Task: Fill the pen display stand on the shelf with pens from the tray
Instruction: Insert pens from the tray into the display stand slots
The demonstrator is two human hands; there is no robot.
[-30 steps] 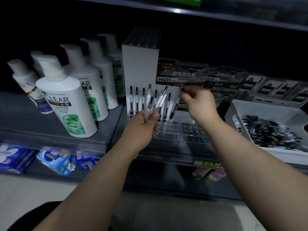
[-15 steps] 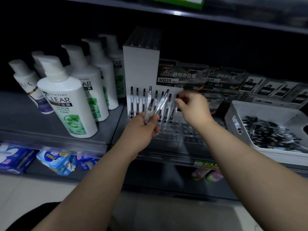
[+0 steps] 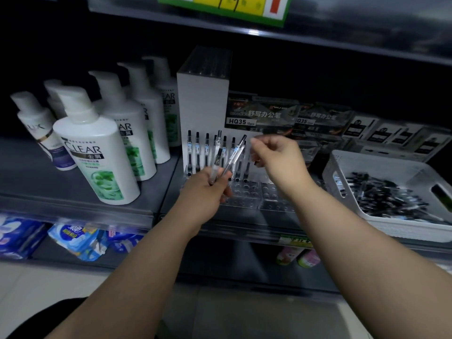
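My left hand (image 3: 203,192) grips a small bunch of clear pens (image 3: 228,162), fingers curled round the lower barrels, dark caps fanning up and to the right in front of the pen display stand (image 3: 247,199); my right hand (image 3: 278,157) hovers just to the right of that bunch, thumb and fingers loosely curled and apart, with nothing I can make out between them.

The job looks barely begun; one back row of standing pens (image 3: 197,152) sits upright against the stand's white backboard (image 3: 203,106), while the holes in the rows nearer me show bare; the tray (image 3: 335,167) sits on the shelf (image 3: 29,172) to the right of the stand, and its heap of loose pens (image 3: 386,199) is still deep, so many trips remain by my reckoning.

Much is hard to read; the light is dim; my own hands cover the middle of the stand, so I cannot count the filled holes nor the pens in my grip; a dark fleck by my right fingertips may be a pen standing behind them, I cannot tell; the tray's right side runs out of view.
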